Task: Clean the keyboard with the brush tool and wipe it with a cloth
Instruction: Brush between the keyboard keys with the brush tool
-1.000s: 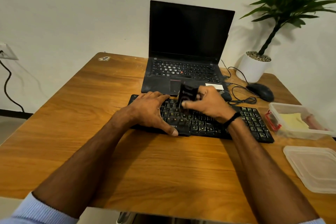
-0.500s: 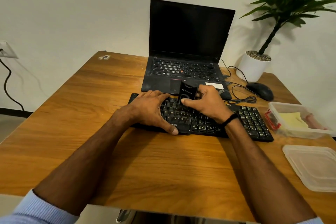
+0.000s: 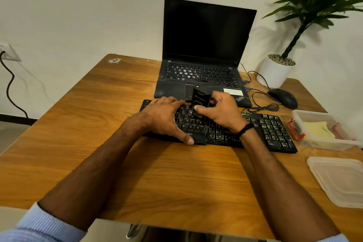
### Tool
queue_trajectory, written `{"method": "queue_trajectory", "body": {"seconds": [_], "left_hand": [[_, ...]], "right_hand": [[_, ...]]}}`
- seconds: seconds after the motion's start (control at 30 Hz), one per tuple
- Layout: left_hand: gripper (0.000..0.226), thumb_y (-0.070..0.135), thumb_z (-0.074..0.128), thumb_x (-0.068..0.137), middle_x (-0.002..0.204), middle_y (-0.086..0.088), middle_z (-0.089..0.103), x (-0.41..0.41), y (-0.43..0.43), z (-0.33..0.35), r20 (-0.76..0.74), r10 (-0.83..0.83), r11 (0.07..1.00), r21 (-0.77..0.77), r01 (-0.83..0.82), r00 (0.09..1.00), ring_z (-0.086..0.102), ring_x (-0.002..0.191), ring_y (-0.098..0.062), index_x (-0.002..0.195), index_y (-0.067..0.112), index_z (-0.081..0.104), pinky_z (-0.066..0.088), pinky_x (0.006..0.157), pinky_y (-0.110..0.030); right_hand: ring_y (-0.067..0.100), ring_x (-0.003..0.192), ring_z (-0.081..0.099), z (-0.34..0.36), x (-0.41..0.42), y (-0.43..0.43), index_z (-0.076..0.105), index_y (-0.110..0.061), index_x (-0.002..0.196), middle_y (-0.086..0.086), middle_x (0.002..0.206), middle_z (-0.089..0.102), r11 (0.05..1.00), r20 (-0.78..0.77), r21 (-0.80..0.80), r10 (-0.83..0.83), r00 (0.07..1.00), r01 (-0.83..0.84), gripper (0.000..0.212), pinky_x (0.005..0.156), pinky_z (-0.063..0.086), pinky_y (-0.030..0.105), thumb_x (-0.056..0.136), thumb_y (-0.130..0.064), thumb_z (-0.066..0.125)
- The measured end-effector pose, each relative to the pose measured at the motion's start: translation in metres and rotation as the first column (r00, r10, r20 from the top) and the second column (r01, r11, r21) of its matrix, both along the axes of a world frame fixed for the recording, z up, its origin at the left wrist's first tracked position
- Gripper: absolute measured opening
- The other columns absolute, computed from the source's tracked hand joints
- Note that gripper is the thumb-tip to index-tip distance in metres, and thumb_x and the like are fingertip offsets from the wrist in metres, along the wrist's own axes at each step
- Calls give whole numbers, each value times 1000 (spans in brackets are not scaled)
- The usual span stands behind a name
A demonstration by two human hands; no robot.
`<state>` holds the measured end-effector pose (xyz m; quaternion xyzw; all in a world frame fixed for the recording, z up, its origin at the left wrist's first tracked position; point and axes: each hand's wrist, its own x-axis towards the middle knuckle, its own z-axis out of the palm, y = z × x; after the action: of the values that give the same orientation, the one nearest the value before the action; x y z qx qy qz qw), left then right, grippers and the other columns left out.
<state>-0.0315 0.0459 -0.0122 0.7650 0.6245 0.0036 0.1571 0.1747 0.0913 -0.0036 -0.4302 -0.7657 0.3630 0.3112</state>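
Left hand (image 3: 163, 118): flat on the left half of the keyboard (image 3: 265, 133), palm down, fingers (image 3: 172, 102) spread over the keys, thumb hooked over the front edge; it grips nothing, just presses down.
Right hand (image 3: 222, 112): fingers closed round the brush tool (image 3: 200, 99), thumb across its front face, black band on the wrist.
Brush tool: black, blocky, standing upright, its lower end down on the keys near the keyboard's middle, just right of the left hand's fingertips.
Keyboard: black, lying across the bench (image 3: 98, 104) directly in front of the open laptop (image 3: 206, 45), number pad end uncovered.
Cloth: something yellow lies in the clear box (image 3: 324, 131) at the right, just beside the keyboard; can't tell if that's the cloth.
Lid (image 3: 339, 179): on the bench nearer the camera than the box.
Mouse (image 3: 283, 98): behind the keyboard's right end, near the potted plant (image 3: 279, 68).
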Motion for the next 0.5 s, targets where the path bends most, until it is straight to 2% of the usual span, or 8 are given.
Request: {"method": "queue_trajectory", "body": {"seconds": [0.1, 0.13, 0.23, 0.33, 0.5], "left_hand": [[138, 91, 71, 54, 164, 1, 26, 0, 0, 0, -7, 5, 1000, -5, -5, 1000, 25, 148, -22, 163, 28, 15, 17, 123, -44], [138, 90, 71, 54, 164, 1, 26, 0, 0, 0, -7, 7, 1000, -7, -7, 1000, 24, 148, -22, 163, 28, 15, 17, 123, -44], [140, 92, 70, 53, 165, 1, 25, 0, 0, -1, -9, 4, 1000, -7, -4, 1000, 24, 149, -23, 164, 29, 13, 17, 123, -44], [140, 92, 69, 52, 165, 1, 24, -1, 1, -1, -1, 3, 1000, -11, -3, 1000, 23, 149, -23, 164, 29, 12, 17, 123, -45], [135, 90, 71, 54, 160, 1, 30, 1, 0, 1, 1, 4, 1000, -8, -4, 1000, 27, 145, -23, 162, 27, 19, 20, 121, -43]], "right_hand": [[18, 99, 71, 2, 6, -2, 68, -7, 113, 6, 105, 74, 956, -85, -221, 179, 980, -194, 40, 86, 58, 37, 76, -5, 80], [20, 99, 71, 2, 6, -4, 67, -5, 113, 8, 105, 74, 940, -98, -248, 217, 971, -235, 40, 84, 58, 34, 76, -2, 80], [12, 89, 73, 9, 13, -1, 68, -13, 104, 0, 93, 76, 958, -57, -200, 199, 978, -206, 32, 72, 56, 22, 76, -3, 79], [12, 89, 72, 17, 35, 8, 69, -15, 104, -2, 92, 76, 960, 17, -220, 182, 983, -174, 35, 70, 54, 18, 73, -3, 81], [21, 95, 72, 6, 19, 0, 68, -4, 109, 7, 98, 75, 948, -18, -246, 203, 979, -201, 40, 81, 59, 32, 71, -4, 83]]}}
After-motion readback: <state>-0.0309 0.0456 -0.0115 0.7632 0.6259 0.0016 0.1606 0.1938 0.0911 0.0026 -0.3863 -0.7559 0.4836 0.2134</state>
